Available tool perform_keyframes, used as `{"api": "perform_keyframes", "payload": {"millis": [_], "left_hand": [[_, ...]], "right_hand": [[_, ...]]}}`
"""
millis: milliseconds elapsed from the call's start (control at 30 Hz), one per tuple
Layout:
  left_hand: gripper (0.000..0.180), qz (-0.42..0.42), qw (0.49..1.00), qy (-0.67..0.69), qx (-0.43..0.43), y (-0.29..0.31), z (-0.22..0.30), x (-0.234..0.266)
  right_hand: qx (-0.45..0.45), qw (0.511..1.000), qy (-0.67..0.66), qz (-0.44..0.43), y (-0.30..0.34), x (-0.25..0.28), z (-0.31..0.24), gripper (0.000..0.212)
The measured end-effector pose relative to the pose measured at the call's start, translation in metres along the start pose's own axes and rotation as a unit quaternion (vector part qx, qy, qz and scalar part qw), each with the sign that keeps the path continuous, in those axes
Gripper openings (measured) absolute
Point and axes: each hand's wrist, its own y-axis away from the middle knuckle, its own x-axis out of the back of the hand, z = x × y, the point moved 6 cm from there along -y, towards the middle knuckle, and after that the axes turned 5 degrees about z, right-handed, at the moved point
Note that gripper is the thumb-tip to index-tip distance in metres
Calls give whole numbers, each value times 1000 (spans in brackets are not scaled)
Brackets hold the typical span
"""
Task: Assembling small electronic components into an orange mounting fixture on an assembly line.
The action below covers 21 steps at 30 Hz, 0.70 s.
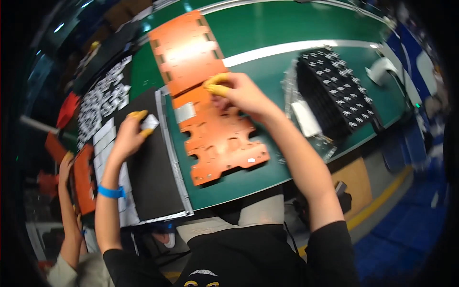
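My left hand (128, 136), with yellow finger covers and a blue wristband, is over a flat black sheet (152, 165). Between its thumb and forefinger is a small white piece (150, 122), perhaps a label. My right hand (243, 97), also in yellow finger covers, hovers at the upper part of a notched orange panel (217, 143). Its thumb and forefinger curl together; whatever they hold, if anything, does not show. A silver-grey rectangle (185, 112) sits on the panel's left edge. Beyond it lies a second orange panel (186, 52) with slots along its sides.
At the right stands a black block with rows of white tabs (330, 91), beside a white packet (306, 118). White slips (103, 105) cover dark sheets at left. A co-worker's hand (66, 167) touches another orange panel (84, 179). The green table's front edge (244, 192) runs before me.
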Motion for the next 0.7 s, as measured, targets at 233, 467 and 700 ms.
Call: {"api": "perform_keyframes", "payload": {"millis": [233,467,700], "left_hand": [[33,-37,991,92,93,-17,4,-5],[20,18,916,401,32,-39,101,1],[27,20,805,590,59,-62,116,-40]], "right_hand": [[308,839,382,236,19,28,-39,14],[340,802,436,227,58,25,-64,16],[173,562,696,413,137,99,-142,23]]}}
